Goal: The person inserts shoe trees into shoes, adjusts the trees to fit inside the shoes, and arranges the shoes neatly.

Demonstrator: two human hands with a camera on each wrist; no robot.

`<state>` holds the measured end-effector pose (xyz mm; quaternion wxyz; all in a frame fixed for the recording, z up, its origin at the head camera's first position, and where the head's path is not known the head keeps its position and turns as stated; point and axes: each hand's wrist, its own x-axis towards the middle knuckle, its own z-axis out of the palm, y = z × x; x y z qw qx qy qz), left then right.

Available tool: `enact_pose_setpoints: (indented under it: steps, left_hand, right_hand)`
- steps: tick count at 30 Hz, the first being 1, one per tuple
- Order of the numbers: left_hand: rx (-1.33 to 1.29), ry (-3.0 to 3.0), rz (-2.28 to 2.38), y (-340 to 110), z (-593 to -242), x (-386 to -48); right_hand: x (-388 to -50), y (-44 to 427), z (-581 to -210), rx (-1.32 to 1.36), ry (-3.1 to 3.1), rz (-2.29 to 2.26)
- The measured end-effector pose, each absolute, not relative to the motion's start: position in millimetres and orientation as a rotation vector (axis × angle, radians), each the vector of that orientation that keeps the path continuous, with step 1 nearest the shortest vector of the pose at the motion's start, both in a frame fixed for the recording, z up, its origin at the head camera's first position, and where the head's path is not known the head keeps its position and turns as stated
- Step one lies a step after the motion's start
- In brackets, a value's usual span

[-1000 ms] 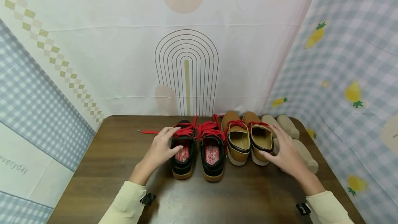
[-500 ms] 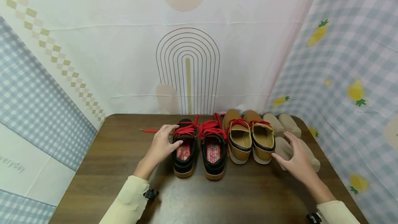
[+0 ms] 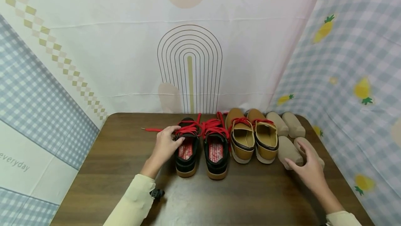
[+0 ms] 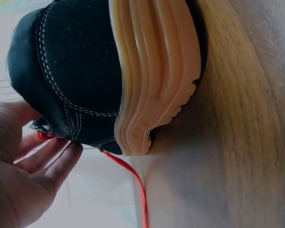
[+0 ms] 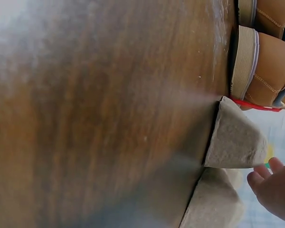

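Note:
My left hand [image 3: 166, 146] is at the left black shoe [image 3: 186, 165], its thumb by the opening and its fingers at the left side near the red laces. In the left wrist view the thumb tip is hidden behind the shoe's collar, and I cannot tell how firmly the fingers touch. Over the front beige moulded shoe inserts [image 3: 287, 151] my right hand [image 3: 310, 172] spreads its thumb and fingers. The right wrist view has its fingertips close to one insert [image 5: 237, 140]; contact is unclear.
Another black shoe [image 3: 216, 166] and a pair of tan shoes [image 3: 241, 147] with red laces stand in the row on the wooden table [image 3: 125, 170]. Two more inserts [image 3: 292, 124] lie at the back right. Patterned cloth [image 3: 131, 62] hangs behind and on both sides.
My right hand has moved rightward from the right tan shoe to above the front inserts. The left hand stays at the left black shoe, and the view has tilted slightly.

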<state>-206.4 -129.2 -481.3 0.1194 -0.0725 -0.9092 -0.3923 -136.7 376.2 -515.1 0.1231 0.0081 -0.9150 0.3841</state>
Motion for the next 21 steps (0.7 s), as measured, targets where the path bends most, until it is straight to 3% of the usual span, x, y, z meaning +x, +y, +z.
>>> enact_pose_setpoints:
  steps: [21]
  left_hand:
    - [-0.103,-2.631,-1.262,-132.6,-483.4,-203.6]
  right_hand:
    - [-133.1,382.8,-532.4,-0.136,-2.788,0.929]
